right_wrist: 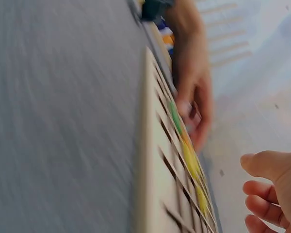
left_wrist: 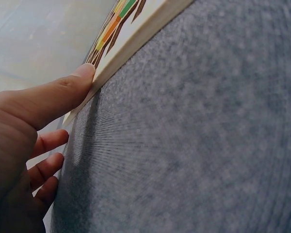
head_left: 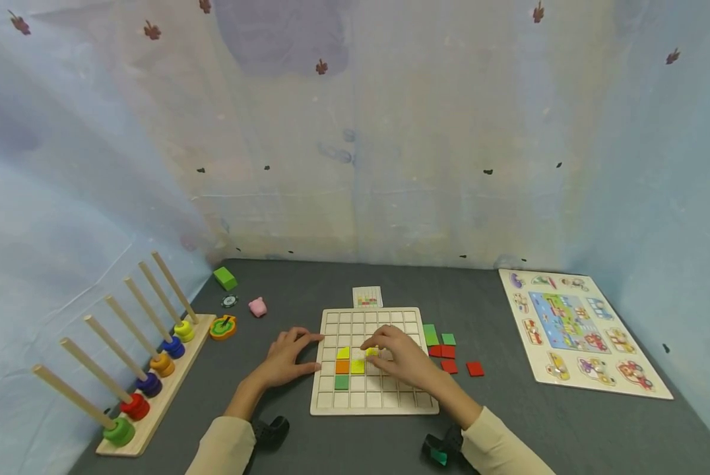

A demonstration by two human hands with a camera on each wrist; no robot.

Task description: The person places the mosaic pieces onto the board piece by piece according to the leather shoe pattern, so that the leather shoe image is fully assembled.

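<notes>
Grid board (head_left: 357, 382) separates stacker (head_left: 171, 384) from red tiles (head_left: 449, 367), left hand (head_left: 282, 359) loose against it, right hand (head_left: 404, 359) empty, fingers parted.

From above, the head view faces forward and down over the left hand (head_left: 285, 358) and right hand (head_left: 398, 356); close, tilted wrist views share the grid board (head_left: 355, 338).

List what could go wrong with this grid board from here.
The right hand is close to a yellow tile and might knock it askew.

The left hand touches the grid board's left edge; a push could slide it into the loose red tiles beside its right edge.
</notes>
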